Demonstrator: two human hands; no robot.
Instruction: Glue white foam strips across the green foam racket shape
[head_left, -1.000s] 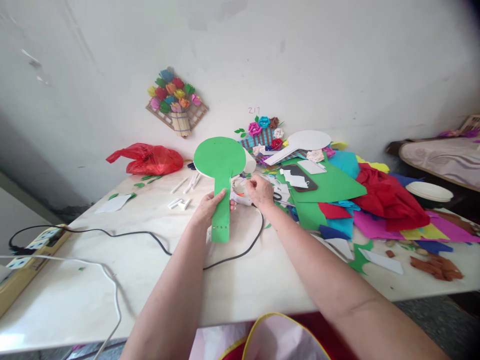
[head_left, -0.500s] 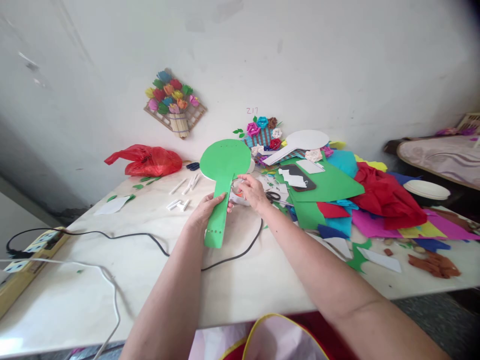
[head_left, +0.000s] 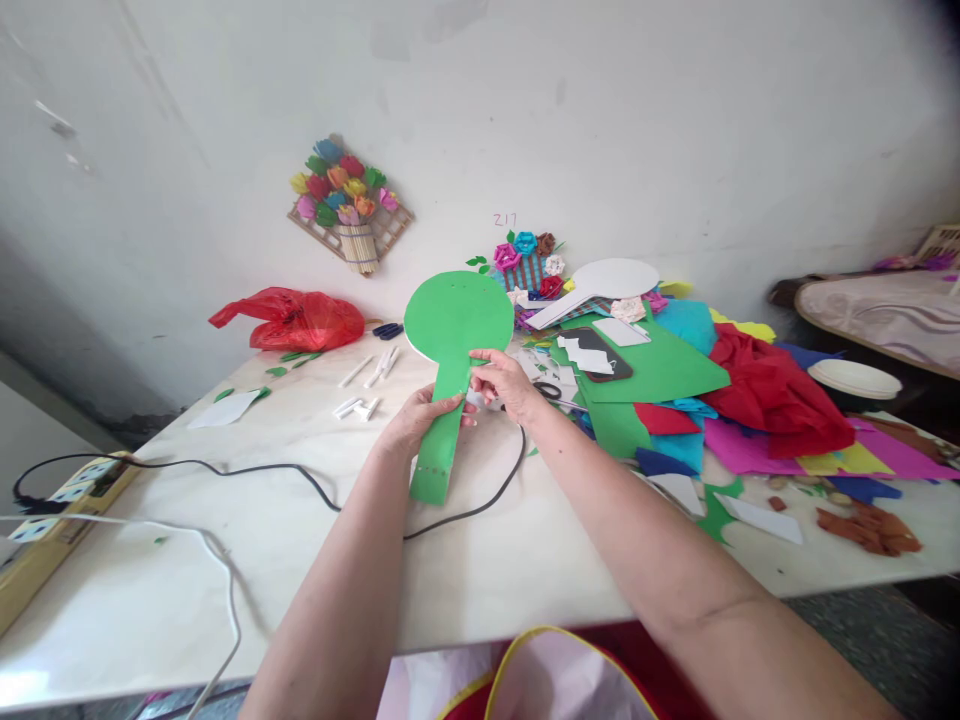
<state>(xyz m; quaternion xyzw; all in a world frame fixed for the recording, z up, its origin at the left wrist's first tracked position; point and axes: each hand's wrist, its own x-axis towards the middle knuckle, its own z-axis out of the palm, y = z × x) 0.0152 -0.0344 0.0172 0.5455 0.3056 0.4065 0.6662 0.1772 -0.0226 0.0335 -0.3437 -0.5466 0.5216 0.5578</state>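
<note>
A green paddle-shaped cutout (head_left: pixel 459 315) is held up over the table, round head at the top and strip handle pointing down toward me. Rows of small holes mark the head's upper part and the handle's lower end, and a thin white layer shows along its left edge. My left hand (head_left: pixel 414 422) is closed around the handle, thumb on the front and fingers behind. My right hand (head_left: pixel 504 385) has its fingertips on the right edge at the neck, index finger uppermost and the others curled. A white object behind that hand is mostly hidden.
Scissors (head_left: pixel 551 391), a phone (head_left: pixel 619 365), green sheets (head_left: pixel 675 372) and crumpled red material (head_left: pixel 772 390) lie to the right. White sticks (head_left: pixel 367 410) and a red plastic bag (head_left: pixel 307 322) are left. A black cable (head_left: pixel 300 470) crosses the table from a power strip (head_left: pixel 90 490).
The green paddle-shaped cutout has shifted slightly right and its head faces me a little more. My right hand has moved slightly down and right with it; my left hand keeps its grip.
</note>
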